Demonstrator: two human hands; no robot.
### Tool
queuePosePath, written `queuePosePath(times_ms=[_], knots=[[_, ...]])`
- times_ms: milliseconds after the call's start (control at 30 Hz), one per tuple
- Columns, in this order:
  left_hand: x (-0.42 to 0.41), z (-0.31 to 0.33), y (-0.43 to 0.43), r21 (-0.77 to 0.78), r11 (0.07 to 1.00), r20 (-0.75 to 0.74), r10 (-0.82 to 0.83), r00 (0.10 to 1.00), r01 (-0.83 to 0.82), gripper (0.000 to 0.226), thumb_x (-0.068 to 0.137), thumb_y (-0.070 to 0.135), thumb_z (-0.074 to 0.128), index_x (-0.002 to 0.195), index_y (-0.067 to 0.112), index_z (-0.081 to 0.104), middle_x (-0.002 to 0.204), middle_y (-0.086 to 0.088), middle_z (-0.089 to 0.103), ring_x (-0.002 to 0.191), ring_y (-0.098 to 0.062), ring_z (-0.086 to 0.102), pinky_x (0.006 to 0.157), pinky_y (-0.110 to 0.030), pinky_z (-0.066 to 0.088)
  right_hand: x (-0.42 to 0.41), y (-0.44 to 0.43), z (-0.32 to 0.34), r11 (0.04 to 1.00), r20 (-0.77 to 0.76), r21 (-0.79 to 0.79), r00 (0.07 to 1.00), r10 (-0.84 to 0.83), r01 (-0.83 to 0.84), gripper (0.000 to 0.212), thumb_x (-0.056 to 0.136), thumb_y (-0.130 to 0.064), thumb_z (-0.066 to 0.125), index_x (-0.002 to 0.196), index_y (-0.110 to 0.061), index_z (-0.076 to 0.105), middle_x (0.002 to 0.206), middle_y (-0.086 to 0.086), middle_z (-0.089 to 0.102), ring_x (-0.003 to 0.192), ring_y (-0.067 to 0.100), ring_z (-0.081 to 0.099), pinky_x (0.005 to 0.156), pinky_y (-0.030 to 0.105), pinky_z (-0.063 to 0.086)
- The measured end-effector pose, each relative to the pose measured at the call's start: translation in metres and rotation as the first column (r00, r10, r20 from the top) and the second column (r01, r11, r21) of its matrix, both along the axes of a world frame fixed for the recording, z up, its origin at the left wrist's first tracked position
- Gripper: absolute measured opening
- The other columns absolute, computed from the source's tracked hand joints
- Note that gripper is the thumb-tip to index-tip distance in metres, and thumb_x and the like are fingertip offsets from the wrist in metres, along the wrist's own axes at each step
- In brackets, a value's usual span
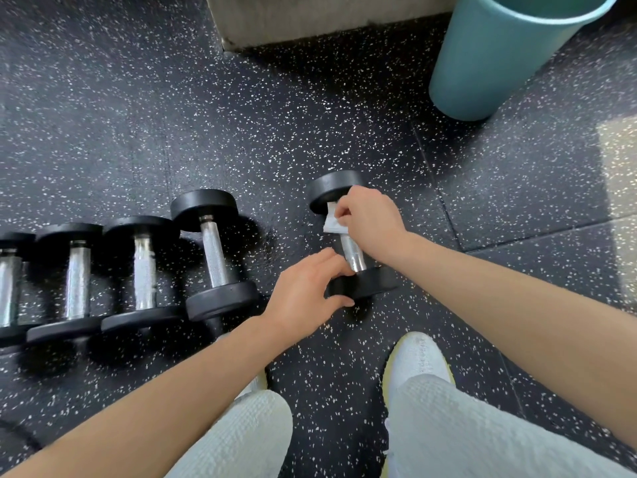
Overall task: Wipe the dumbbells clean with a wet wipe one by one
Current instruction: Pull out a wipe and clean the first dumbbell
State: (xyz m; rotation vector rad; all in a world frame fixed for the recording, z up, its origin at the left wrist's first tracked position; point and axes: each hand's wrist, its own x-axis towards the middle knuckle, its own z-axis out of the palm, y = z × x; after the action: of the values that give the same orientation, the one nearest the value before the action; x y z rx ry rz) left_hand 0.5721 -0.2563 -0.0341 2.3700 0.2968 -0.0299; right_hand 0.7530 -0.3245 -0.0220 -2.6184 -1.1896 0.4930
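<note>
Dumbbell [352, 252] under my wipe lay on the speckled floor [241, 115], set apart from the others. My right hand [370, 219] pinched the wet wipe [331, 219] against its steel handle, close to the far head. My left hand [303, 294] curled round the near head, with the thumb on the near side and the fingers on the handle side. Left of that dumbbell a row of dumbbells [144, 267] lay side by side, four in view. Beyond it to the right stood a teal bin [499, 56]. A white shoe [418, 357] sat just on my side of it.
</note>
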Motion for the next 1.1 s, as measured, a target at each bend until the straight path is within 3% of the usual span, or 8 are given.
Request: queuePosePath(times_ms=[100,267,367,567,700,867,967,1100], knots=[[-0.001,-0.002,0.001,0.001,1.0,0.004,0.012,1.0,-0.012,0.039,0.075,0.037,0.089,0.103,0.035,0.063,0.097,0.016,0.055,0.087,-0.009,0.058,0.079,-0.041,0.054,-0.007,-0.011,-0.003,0.999,0.056,-0.029,0.998,0.043,-0.041,0.021,0.093,-0.007,0.06,0.09,-0.023,0.072,0.103,-0.002,0.056,0.086,0.025,0.062,0.071,0.039,0.052],[-0.002,-0.001,0.002,-0.017,1.0,0.014,0.015,1.0,-0.015,0.039,0.076,0.036,0.09,0.107,0.032,0.067,0.101,0.017,0.057,0.088,-0.008,0.056,0.08,-0.042,0.053,-0.023,-0.06,-0.006,0.97,0.017,0.023,0.97,0.241,-0.241,0.024,0.104,-0.021,0.047,0.108,-0.018,0.071,0.11,-0.003,0.053,0.093,0.021,0.055,0.078,0.029,0.043],[-0.003,-0.002,0.001,-0.027,0.999,0.01,0.019,1.0,-0.018,0.038,0.076,0.037,0.09,0.107,0.031,0.067,0.101,0.017,0.056,0.085,-0.009,0.056,0.08,-0.042,0.053,-0.021,-0.062,-0.01,0.947,0.047,0.042,0.947,0.317,-0.319,0.03,0.105,-0.031,0.039,0.108,-0.012,0.063,0.117,0.001,0.048,0.097,0.024,0.048,0.08,0.036,0.046],[-0.003,-0.002,-0.002,-0.05,0.998,0.006,0.028,1.0,-0.027,0.038,0.08,0.036,0.088,0.111,0.031,0.068,0.105,0.017,0.055,0.091,-0.009,0.058,0.082,-0.042,0.054,-0.012,-0.037,-0.014,0.96,0.059,0.053,0.96,0.273,-0.276,0.041,0.105,-0.038,0.037,0.126,-0.006,0.05,0.14,0.008,0.036,0.122,0.027,0.038,0.081,0.038,0.052],[-0.005,-0.004,-0.004,-0.023,0.999,0.022,0.024,0.999,-0.024,0.039,0.083,0.037,0.086,0.116,0.03,0.069,0.111,0.021,0.055,0.101,-0.009,0.058,0.085,-0.041,0.054,-0.023,-0.061,-0.009,0.915,0.147,-0.012,0.905,0.4,-0.403,0.037,0.103,-0.032,0.029,0.105,-0.008,0.057,0.129,0.011,0.041,0.107,0.032,0.044,0.082,0.043,0.051],[-0.005,-0.003,-0.01,0.008,1.0,0.05,0.022,0.999,-0.022,0.039,0.084,0.036,0.085,0.119,0.03,0.069,0.114,0.02,0.055,0.104,-0.008,0.057,0.081,-0.043,0.056,-0.018,-0.064,-0.009,0.933,0.028,0.054,0.935,0.354,-0.355,0.034,0.105,-0.034,0.032,0.113,-0.008,0.053,0.133,0.006,0.038,0.117,0.027,0.04,0.091,0.037,0.048],[-0.002,-0.003,-0.011,0.024,1.0,0.043,0.001,0.999,-0.002,0.043,0.084,0.033,0.084,0.124,0.031,0.068,0.115,0.017,0.053,0.104,-0.008,0.056,0.081,-0.043,0.056,-0.006,-0.039,-0.016,0.953,0.022,0.04,0.954,0.3,-0.301,0.038,0.103,-0.033,0.034,0.111,-0.003,0.055,0.135,0.01,0.039,0.121,0.03,0.038,0.098,0.043,0.045],[-0.005,-0.006,-0.012,0.047,0.998,0.031,-0.037,0.999,0.036,0.051,0.087,0.03,0.08,0.134,0.038,0.062,0.12,0.016,0.05,0.108,-0.008,0.055,0.082,-0.04,0.057,-0.008,-0.04,-0.016,0.966,0.047,0.036,0.966,0.256,-0.258,0.03,0.102,-0.03,0.038,0.111,-0.006,0.054,0.136,0.005,0.038,0.122,0.027,0.037,0.092,0.043,0.05]])
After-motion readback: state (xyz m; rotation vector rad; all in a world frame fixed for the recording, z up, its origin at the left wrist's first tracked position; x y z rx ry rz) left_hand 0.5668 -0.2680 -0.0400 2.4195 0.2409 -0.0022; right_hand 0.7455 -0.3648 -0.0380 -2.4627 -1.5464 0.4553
